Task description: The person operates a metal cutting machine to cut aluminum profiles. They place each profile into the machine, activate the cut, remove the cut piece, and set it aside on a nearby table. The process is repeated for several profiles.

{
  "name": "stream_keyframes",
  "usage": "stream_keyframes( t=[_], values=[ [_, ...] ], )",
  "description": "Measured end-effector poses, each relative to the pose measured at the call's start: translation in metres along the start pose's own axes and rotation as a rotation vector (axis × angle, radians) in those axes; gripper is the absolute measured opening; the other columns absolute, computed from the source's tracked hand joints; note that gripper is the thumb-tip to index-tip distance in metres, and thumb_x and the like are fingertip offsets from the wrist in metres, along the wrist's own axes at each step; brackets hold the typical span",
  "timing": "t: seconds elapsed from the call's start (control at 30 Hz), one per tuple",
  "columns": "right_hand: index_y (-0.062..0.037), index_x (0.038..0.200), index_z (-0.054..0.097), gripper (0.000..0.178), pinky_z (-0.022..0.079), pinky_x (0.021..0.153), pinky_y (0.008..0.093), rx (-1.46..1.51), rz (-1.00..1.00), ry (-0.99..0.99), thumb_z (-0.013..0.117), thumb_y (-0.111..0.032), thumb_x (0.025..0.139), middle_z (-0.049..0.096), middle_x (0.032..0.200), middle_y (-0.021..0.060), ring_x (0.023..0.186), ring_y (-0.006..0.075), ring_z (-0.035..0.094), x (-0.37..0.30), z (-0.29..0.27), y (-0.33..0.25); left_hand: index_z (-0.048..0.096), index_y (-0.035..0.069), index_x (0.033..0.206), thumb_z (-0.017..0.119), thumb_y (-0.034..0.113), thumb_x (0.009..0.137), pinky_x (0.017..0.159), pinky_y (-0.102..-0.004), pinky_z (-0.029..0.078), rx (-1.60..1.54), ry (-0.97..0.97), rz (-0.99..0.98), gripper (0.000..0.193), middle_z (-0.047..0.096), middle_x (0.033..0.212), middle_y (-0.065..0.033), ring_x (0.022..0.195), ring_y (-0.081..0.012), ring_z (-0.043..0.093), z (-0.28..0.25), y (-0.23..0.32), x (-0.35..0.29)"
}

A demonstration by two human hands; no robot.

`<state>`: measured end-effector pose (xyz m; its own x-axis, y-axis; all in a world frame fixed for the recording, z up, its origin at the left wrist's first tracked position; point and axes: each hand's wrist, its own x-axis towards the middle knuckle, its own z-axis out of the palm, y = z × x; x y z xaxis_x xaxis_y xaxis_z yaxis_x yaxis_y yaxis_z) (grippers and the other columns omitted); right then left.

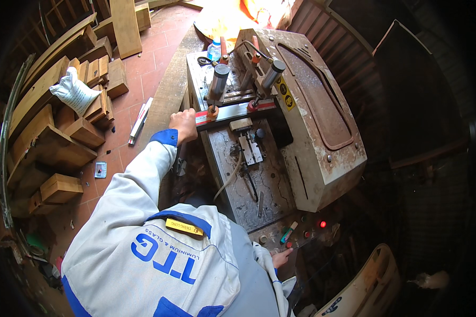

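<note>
A long profile (232, 112) with red and white film lies across the bed of a cutting machine (322, 111). My left hand (184, 126) is closed around its left end. Two upright clamp cylinders (218, 83) stand over the profile, their orange-tipped feet on it. My right hand (282, 257) is low by the control panel (272, 232), with a finger stretched out at a red button (289, 244). Whether that finger presses it I cannot tell. The rest of this hand is partly hidden by my sleeve.
Wooden blocks and beams (84, 132) are stacked on the left, with a white sack (74, 92) on top. Wrapped strips (140, 121) lie on the tiled floor. A water bottle (213, 51) stands behind the clamps. A red light (322, 224) glows on the panel. A chair back (362, 285) is at lower right.
</note>
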<state>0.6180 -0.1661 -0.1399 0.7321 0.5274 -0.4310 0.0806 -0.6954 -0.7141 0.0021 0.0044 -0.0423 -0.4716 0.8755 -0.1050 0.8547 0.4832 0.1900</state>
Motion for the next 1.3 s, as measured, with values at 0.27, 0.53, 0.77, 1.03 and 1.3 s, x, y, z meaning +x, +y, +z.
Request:
stream_keyframes(
  t=[0.27, 0.53, 0.77, 1.03, 1.3],
  values=[
    [0.0137, 0.157, 0.055, 0.084, 0.053, 0.114, 0.0482, 0.029, 0.023, -0.002, 0.043, -0.06, 0.119, 0.059, 0.159, 0.0326, 0.138, 0.0425, 0.065, 0.004, 0.0, 0.004, 0.071, 0.001, 0.117, 0.079, 0.013, 0.083, 0.1, -0.0498, 0.063, 0.009, 0.002, 0.007, 0.037, 0.08, 0.118, -0.0226, 0.113, -0.0402, 0.079, -0.007, 0.004, -0.004],
    [0.0143, 0.157, 0.055, 0.084, 0.053, 0.114, 0.0485, 0.056, 0.015, 0.008, 0.043, -0.06, 0.119, 0.06, 0.159, 0.0326, 0.137, 0.0433, 0.065, -0.009, 0.002, -0.008, 0.068, 0.002, 0.116, 0.082, 0.014, 0.079, 0.1, -0.0546, 0.059, 0.002, -0.001, 0.015, 0.042, 0.078, 0.117, -0.0232, 0.112, -0.0436, 0.077, 0.001, -0.001, 0.0],
    [0.0143, 0.157, 0.056, 0.084, 0.053, 0.114, 0.0478, 0.016, 0.006, 0.007, 0.044, -0.059, 0.119, 0.059, 0.159, 0.0326, 0.137, 0.0426, 0.065, -0.006, 0.0, -0.005, 0.068, 0.001, 0.116, 0.082, 0.013, 0.079, 0.101, -0.0539, 0.059, 0.004, 0.003, 0.008, 0.041, 0.079, 0.116, -0.0224, 0.112, -0.0425, 0.078, 0.001, 0.0, 0.001],
    [0.0146, 0.156, 0.057, 0.084, 0.053, 0.112, 0.0474, -0.005, -0.01, 0.04, 0.044, -0.059, 0.119, 0.061, 0.157, 0.0326, 0.134, 0.0419, 0.067, -0.014, 0.002, -0.012, 0.069, 0.001, 0.117, 0.081, 0.013, 0.08, 0.101, -0.0528, 0.058, 0.009, 0.0, 0.005, 0.041, 0.079, 0.116, -0.0218, 0.112, -0.0411, 0.078, 0.0, 0.001, 0.0],
    [0.0146, 0.154, 0.058, 0.083, 0.054, 0.112, 0.0476, -0.053, 0.01, 0.048, 0.044, -0.059, 0.119, 0.063, 0.154, 0.0327, 0.131, 0.0423, 0.068, -0.02, 0.001, -0.019, 0.069, 0.001, 0.117, 0.081, 0.012, 0.08, 0.101, -0.0533, 0.059, 0.005, 0.005, 0.008, 0.04, 0.079, 0.116, -0.0223, 0.113, -0.0416, 0.078, -0.001, 0.0, 0.0]
  ],
)
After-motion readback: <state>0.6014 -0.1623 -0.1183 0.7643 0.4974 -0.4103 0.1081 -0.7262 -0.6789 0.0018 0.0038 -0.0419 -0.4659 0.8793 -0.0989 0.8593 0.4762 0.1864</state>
